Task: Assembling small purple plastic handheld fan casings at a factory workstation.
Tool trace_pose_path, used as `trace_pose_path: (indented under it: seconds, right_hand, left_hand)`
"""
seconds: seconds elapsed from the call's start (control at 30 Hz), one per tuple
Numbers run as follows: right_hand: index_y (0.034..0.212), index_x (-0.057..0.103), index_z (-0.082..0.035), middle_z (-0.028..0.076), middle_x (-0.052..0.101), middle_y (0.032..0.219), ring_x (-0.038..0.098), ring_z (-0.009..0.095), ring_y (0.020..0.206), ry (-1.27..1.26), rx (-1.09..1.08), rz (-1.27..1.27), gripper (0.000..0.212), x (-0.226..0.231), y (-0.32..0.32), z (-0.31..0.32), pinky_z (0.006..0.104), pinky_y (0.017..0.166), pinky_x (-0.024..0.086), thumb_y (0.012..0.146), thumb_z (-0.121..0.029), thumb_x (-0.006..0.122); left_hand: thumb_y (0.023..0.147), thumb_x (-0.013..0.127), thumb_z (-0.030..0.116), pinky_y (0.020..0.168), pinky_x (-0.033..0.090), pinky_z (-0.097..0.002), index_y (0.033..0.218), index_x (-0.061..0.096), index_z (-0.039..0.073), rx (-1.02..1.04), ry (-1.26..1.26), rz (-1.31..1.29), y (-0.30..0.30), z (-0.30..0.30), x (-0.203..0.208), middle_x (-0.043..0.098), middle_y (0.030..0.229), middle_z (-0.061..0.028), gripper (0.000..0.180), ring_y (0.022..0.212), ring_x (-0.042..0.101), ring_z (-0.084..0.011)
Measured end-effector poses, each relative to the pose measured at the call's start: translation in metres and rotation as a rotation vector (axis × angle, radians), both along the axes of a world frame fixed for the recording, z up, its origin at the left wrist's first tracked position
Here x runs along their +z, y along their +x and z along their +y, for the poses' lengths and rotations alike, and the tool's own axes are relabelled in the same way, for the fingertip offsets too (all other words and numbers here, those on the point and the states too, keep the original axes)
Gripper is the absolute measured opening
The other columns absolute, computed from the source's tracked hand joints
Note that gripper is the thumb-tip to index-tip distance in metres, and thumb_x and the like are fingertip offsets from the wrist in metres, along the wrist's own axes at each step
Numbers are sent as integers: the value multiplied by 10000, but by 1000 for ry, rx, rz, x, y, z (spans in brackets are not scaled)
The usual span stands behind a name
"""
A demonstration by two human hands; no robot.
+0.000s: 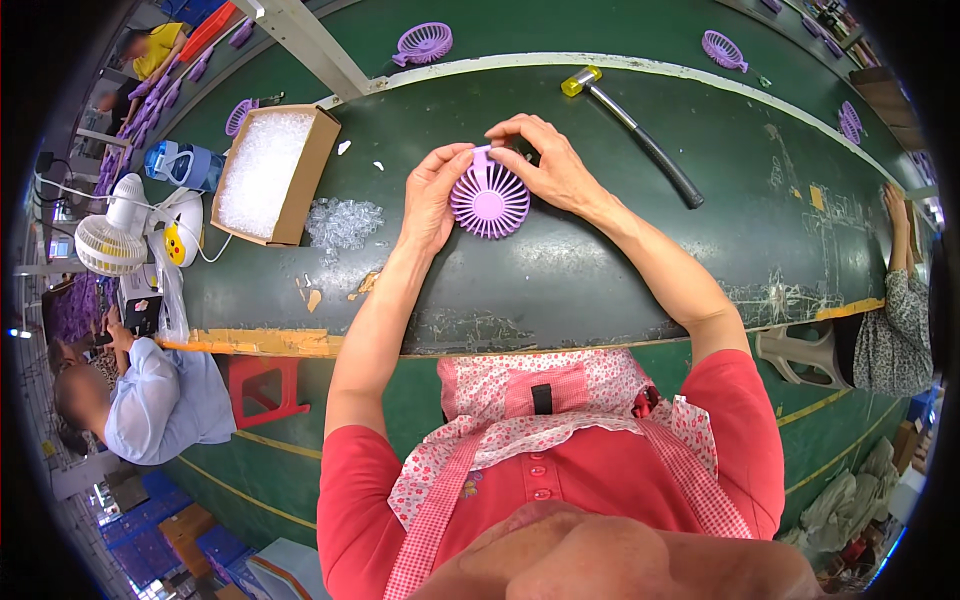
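Right of the box [317, 180], a purple fan cover [490, 206] sits between both hands, neck pointing away from the person. The left hand [432, 200], nearly closed, pinches the neck's left side; the right hand [555, 172], loosely curled, grips its right, seemingly steadying it. Clear pieces [343, 222] lie beside the box, probably for easy reach.

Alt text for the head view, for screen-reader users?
A person's left hand and right hand hold a round purple slatted fan part over a dark green workbench. To the right lies a yellow-headed hammer; to the left, an open cardboard box full of small clear pieces, a loose pile beside it.
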State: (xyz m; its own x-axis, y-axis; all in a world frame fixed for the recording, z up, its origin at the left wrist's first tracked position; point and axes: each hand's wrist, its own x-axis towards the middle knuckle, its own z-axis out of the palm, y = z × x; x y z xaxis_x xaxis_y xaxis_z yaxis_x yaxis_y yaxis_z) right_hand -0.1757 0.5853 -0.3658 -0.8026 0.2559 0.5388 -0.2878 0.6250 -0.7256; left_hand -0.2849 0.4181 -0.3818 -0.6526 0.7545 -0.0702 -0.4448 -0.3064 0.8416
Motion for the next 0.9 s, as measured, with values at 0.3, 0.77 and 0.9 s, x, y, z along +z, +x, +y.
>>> trace_pose_path:
  seconds: [0.3,0.77,0.9]
  right_hand:
    - [982,692,4,105,678,956,650,223,916,-72,-242,249,133,29,-21,45,324,842,503,900,-99,708]
    - [1331,527,-33,205,576,1300,612,386,1110,276,-415,-17,437,-35,-159,68,516,917,487,917,-146,611]
    - [1182,627,-29,204,628,1168,600,373,1093,339,-500,-213,313,-33,-176,67,512,907,479,889,-138,618]
  left_hand:
    - [1018,602,232,884,499,-294,1239,602,2,234,-57,414,-2,9,-2,669,1156,-94,320,1043,617,-141]
    - [1044,546,210,812,499,-258,1220,619,-1,192,-185,575,-5,14,-7,683,1089,-79,284,935,610,-112]
    - [1050,538,227,777,503,-252,1220,619,0,200,-179,535,-7,11,-5,681,1063,-76,294,902,613,-109]
